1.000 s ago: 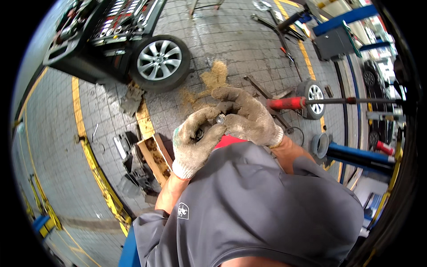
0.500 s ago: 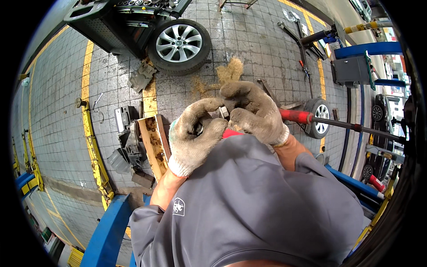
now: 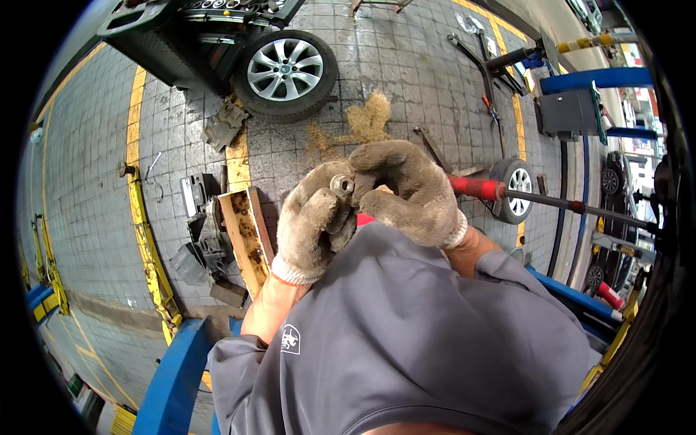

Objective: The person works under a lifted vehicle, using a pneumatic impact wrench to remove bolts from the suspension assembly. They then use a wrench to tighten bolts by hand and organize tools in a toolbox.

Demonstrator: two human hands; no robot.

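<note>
Both hands are in dirty white knit gloves, close together above my grey shirt. In the curled fingers of my left hand (image 3: 310,232) is a small round metal fitting (image 3: 342,184) with a hole, like a nut or bushing, its ring end showing at the fingertips. My right hand (image 3: 409,196) has its fingers curled in beside the fitting, closed on something too hidden to make out. A red-handled long bar (image 3: 478,188) lies to the right of that hand, behind it from this view.
A loose wheel (image 3: 285,75) lies by a tool cart (image 3: 156,47); another wheel (image 3: 518,191) is at the right. A wooden box (image 3: 246,239), metal scrap (image 3: 225,127), sawdust (image 3: 367,116), tools (image 3: 489,101) and blue lift arms (image 3: 177,362) surround me.
My left fingers have curled further and turned the fitting so its ring end faces up. My right hand's fingers stay curled beside it. The view has shifted slightly since a second ago.
</note>
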